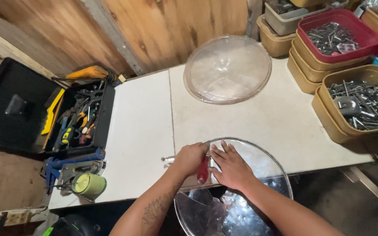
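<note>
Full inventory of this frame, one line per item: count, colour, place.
White table: 1, white, centre.
Clear round dish: 1, transparent, back of table against the wooden wall.
Clear round cover: 1, transparent with metal rim, near table edge, under both hands.
Screwdriver: 1, red handle, gripped in the left hand.
Toolbox: 1, black, open, left of table, full of hand tools.
Tan tubs: several, stacked at right, the nearest holding metal screws.
Red tub: 1, top right, holding metal hardware.
Blue clamp: 1, lower left.
Green roll: 1, lower left.
Left hand: on the screwdriver.
Right hand: flat on the cover.
</note>
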